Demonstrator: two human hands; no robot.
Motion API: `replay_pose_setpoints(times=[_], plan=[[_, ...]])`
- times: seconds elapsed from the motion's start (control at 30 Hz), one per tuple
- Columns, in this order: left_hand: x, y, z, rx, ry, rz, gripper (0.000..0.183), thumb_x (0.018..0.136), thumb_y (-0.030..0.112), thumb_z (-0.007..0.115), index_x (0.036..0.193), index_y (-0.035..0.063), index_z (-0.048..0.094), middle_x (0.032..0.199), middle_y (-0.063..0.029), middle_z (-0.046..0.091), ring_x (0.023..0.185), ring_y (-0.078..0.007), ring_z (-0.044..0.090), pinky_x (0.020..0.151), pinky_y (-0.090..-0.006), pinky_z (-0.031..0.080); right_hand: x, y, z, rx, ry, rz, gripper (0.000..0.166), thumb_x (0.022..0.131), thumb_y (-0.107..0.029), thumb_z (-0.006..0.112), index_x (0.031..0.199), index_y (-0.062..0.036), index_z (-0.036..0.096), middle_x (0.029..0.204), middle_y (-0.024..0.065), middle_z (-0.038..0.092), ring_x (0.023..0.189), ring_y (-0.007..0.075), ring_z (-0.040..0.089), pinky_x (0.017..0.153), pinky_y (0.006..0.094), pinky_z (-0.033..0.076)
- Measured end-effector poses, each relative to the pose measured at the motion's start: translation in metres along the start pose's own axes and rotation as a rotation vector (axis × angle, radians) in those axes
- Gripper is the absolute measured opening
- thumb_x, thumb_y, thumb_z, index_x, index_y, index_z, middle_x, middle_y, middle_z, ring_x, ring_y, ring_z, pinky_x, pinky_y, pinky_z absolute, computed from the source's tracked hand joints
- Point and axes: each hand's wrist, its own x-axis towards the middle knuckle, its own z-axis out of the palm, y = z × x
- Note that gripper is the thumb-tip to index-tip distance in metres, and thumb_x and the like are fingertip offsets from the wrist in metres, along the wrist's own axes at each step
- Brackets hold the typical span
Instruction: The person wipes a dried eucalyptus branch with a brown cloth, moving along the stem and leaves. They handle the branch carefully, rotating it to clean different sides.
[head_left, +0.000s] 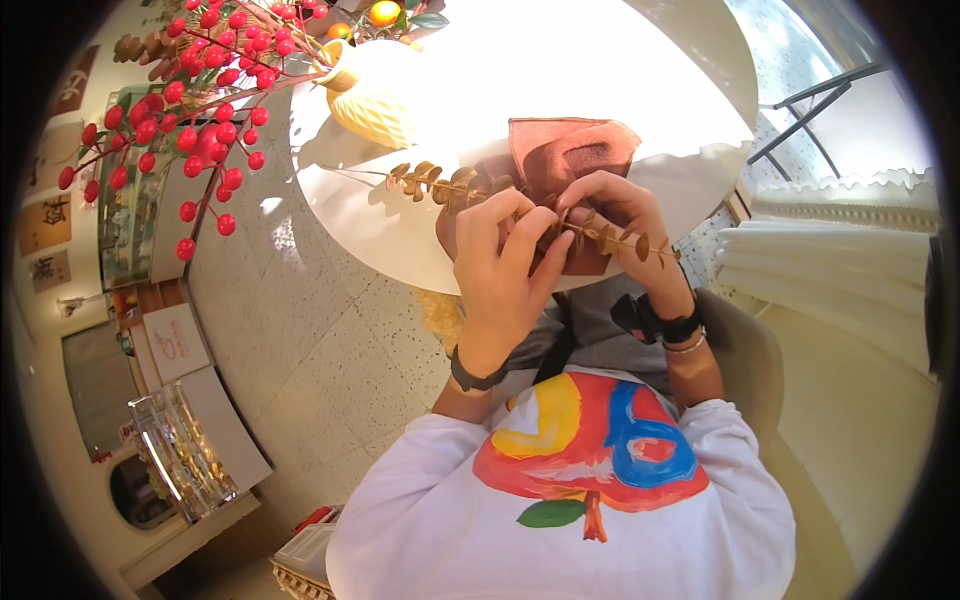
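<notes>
A dry brown leafy branch (433, 182) lies across the space between my hands, its bare stem pointing left and its small-leaved tip pointing right. My left hand (502, 262) has its fingers bent around the middle of the branch. Close beside it, my right hand (626, 225) pinches the branch with thumb and index finger. Beneath and behind both hands lies a reddish-brown cloth (574, 146), partly folded, on the round white table (375, 232). Fingers hide part of the branch and the cloth.
A yellow ribbed vase (371, 105) stands on the table at the upper left, with red-berry branches (217, 142) spreading from it. Small orange fruits (384, 13) with leaves are behind it. A white curtain (825, 262) hangs at the right. The chair back (742, 352) is beside my right arm.
</notes>
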Motion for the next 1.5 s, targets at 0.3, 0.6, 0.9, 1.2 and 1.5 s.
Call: replay_pose_setpoints(times=[0.3, 0.6, 0.9, 1.2, 1.5], plan=[[0.001, -0.007, -0.020, 0.162, -0.051, 0.120, 0.017, 0.075, 0.010, 0.071, 0.090, 0.0057, 0.065, 0.103, -0.0050, 0.060, 0.093, -0.0272, 0.053, 0.077, -0.0364, 0.043, 0.001, 0.000, 0.001, 0.165, 0.056, -0.071, 0.011, 0.092, 0.002, 0.054, 0.101, -0.0003, 0.059, 0.095, 0.0046, 0.062, 0.088, 0.0074, 0.057, 0.080, 0.0221, 0.047], [0.011, -0.026, 0.023, 0.127, -0.042, 0.077, 0.005, 0.082, 0.006, 0.062, 0.079, 0.0029, 0.060, 0.082, -0.0102, 0.061, 0.078, -0.0277, 0.058, 0.074, -0.0374, 0.046, 0.004, 0.003, 0.006, 0.027, 0.065, -0.114, 0.011, 0.091, 0.003, 0.054, 0.101, 0.0002, 0.057, 0.098, 0.0015, 0.059, 0.091, 0.0068, 0.056, 0.079, 0.0204, 0.045], [0.005, -0.029, 0.000, -0.061, -0.158, 0.270, 0.036, 0.060, 0.026, 0.083, 0.082, 0.0044, 0.063, 0.091, -0.0066, 0.064, 0.081, -0.0255, 0.060, 0.070, -0.0345, 0.051, 0.008, 0.013, -0.001, 0.124, 0.236, -0.185, 0.013, 0.094, 0.000, 0.052, 0.106, -0.0015, 0.056, 0.106, 0.0009, 0.056, 0.100, 0.0078, 0.053, 0.087, 0.0210, 0.041], [0.004, -0.029, -0.013, -0.060, -0.218, 0.232, 0.035, 0.059, 0.020, 0.082, 0.086, 0.0067, 0.065, 0.095, -0.0058, 0.063, 0.082, -0.0235, 0.062, 0.067, -0.0328, 0.051, 0.008, 0.013, 0.001, 0.237, 0.376, -0.158, 0.015, 0.095, -0.004, 0.053, 0.109, -0.0023, 0.056, 0.111, 0.0020, 0.055, 0.104, 0.0087, 0.052, 0.090, 0.0231, 0.041], [0.009, -0.032, -0.014, -0.083, -0.020, 0.227, 0.029, 0.062, 0.015, 0.079, 0.087, 0.0059, 0.065, 0.091, -0.0059, 0.064, 0.085, -0.0263, 0.061, 0.081, -0.0410, 0.049, 0.003, 0.006, 0.000, 0.095, 0.128, -0.119, 0.022, 0.089, 0.004, 0.056, 0.110, -0.0002, 0.055, 0.107, 0.0040, 0.059, 0.098, 0.0108, 0.059, 0.085, 0.0235, 0.047]])
